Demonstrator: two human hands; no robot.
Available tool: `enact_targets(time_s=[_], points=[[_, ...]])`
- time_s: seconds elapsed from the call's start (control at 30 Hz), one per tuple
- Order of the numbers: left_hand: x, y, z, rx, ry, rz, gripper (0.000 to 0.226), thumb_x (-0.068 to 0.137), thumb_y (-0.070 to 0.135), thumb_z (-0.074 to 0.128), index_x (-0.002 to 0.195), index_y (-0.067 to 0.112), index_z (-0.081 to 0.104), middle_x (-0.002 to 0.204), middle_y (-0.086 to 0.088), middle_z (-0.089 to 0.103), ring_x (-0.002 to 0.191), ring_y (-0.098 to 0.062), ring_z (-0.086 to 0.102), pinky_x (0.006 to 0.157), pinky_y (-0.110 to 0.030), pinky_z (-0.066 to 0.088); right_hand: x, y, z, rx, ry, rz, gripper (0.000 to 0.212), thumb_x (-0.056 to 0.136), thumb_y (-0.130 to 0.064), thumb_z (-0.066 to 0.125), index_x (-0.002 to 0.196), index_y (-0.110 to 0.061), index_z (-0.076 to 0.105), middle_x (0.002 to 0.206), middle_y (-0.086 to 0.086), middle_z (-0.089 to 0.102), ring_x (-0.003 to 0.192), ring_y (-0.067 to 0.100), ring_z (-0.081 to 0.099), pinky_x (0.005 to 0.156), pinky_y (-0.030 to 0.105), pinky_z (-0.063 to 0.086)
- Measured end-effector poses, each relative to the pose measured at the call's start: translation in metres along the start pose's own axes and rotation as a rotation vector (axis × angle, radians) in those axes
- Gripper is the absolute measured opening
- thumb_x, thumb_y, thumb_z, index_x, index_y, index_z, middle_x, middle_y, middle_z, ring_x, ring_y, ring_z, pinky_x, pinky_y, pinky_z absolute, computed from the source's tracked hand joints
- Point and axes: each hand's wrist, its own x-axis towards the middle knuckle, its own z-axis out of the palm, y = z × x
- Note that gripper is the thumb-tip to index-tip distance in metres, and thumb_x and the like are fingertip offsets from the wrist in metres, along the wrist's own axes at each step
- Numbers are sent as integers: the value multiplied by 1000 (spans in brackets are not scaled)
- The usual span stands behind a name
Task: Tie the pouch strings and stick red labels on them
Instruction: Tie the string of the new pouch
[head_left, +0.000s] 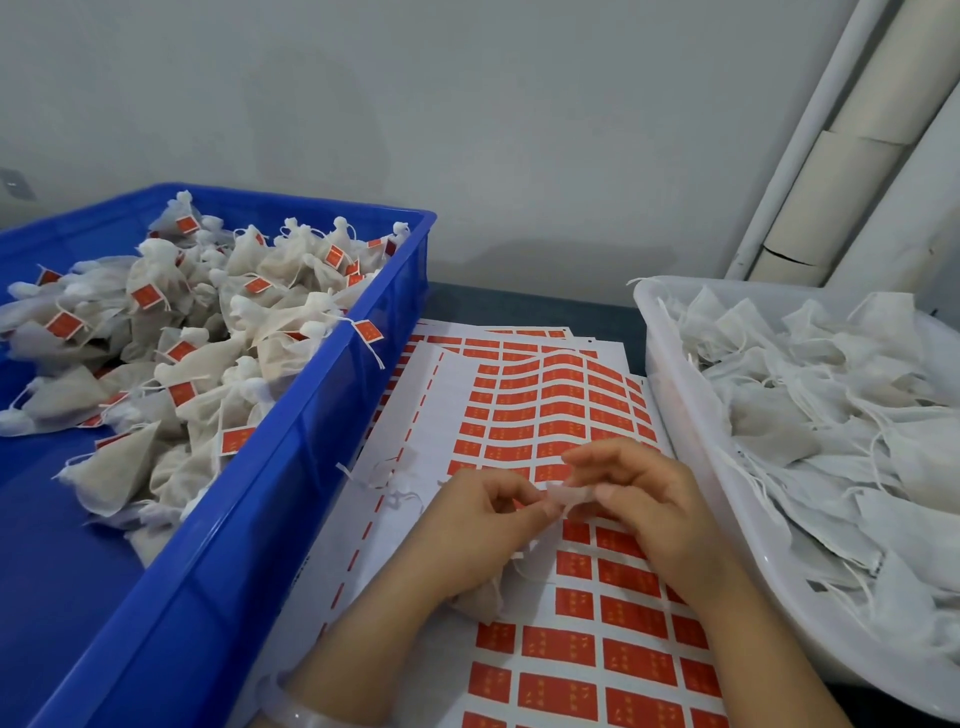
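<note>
A small white pouch (480, 597) lies under my left hand (483, 525) on the sheets of red labels (561, 415). Its white neck or string end (569, 496) is pinched between the fingertips of both hands. My right hand (644, 493) holds it from the right, my left hand from the left. The pouch body is mostly hidden by my left wrist. Another loose pouch string (389, 478) lies on the sheet to the left of my hands.
A blue crate (332, 395) at the left holds several tied pouches with red labels (208, 322). A white tray (675, 395) at the right holds several unlabelled white pouches (831, 395). Pipes (841, 156) stand at the back right against the wall.
</note>
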Motion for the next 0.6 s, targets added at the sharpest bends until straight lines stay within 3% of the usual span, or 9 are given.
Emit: enact_targets(time_s=[0.1, 0.17, 0.37, 0.53, 0.6], points=[[-1, 1, 0, 16, 10, 3, 19, 84, 42, 62, 66, 38, 62, 66, 29, 62, 64, 8, 60, 50, -5, 42, 1, 1, 0, -21, 0, 8, 15, 79, -25, 58, 91, -20, 65, 86, -14, 69, 82, 10, 67, 68, 16, 53], [-2, 1, -1, 14, 26, -2, 17, 83, 40, 63, 66, 41, 63, 66, 28, 61, 65, 4, 60, 49, -5, 41, 2, 2, 1, -78, -1, -19, 7, 84, -16, 64, 89, -22, 66, 85, -15, 69, 80, 9, 67, 69, 16, 53], [-4, 4, -1, -29, 51, 1, 14, 81, 39, 66, 70, 47, 63, 76, 26, 63, 76, -2, 61, 53, -7, 44, 1, 4, 2, -142, -10, -55, 15, 82, -7, 65, 85, -21, 69, 84, -13, 70, 84, 11, 67, 73, 17, 54], [-5, 8, -4, -69, 56, -42, 18, 87, 42, 56, 70, 42, 64, 65, 28, 63, 64, 7, 59, 48, -4, 40, 0, 0, 3, -184, 20, -112, 22, 79, -4, 68, 85, -25, 72, 88, -14, 70, 89, 6, 65, 76, 15, 52], [-6, 10, -5, -124, 59, -93, 24, 90, 41, 51, 71, 39, 65, 63, 23, 63, 64, 0, 59, 46, -5, 40, -1, 0, 3, -219, 28, -117, 21, 79, -6, 69, 86, -26, 72, 90, -16, 69, 91, 5, 64, 78, 16, 53]])
